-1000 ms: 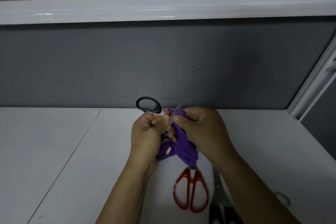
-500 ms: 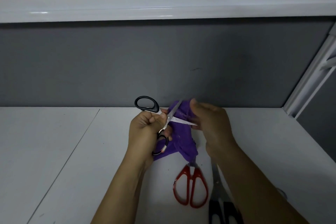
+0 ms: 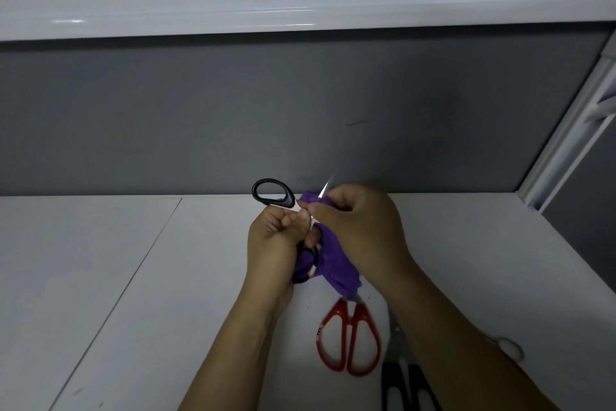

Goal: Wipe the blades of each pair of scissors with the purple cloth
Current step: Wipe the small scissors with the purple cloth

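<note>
Holding the black scissors (image 3: 283,202) up off the white table (image 3: 133,277), the left hand (image 3: 276,244) has its fingers curled tight round the lower handle loop. The other loop sticks out at 11 o'clock from that fist. The right hand (image 3: 363,230) sits just beside it at 3 o'clock. Its thumb and fingers are pinched together on the purple cloth (image 3: 336,264), which looks folded over a blade. A shiny blade tip (image 3: 325,189) pokes out above the right hand and points to 1 o'clock. I cannot tell where the second blade is. The rest of the cloth hangs down between the hands toward 6 o'clock.

This looks like the wiping step for this pair. To do it well, the left hand should stay very steady. The right hand should squeeze the flat sides of the blade through the cloth and slide from the middle screw out to the tip (never along the sharp edge, which can nip a finger through thin cloth).

Two more pairs lie on the table. The red scissors (image 3: 348,327) are at 5 o'clock from the hands, blades hidden under the cloth's end. Another black-handled pair (image 3: 388,384) lies just beside them at 4 o'clock, partly hidden by the right arm.
</note>
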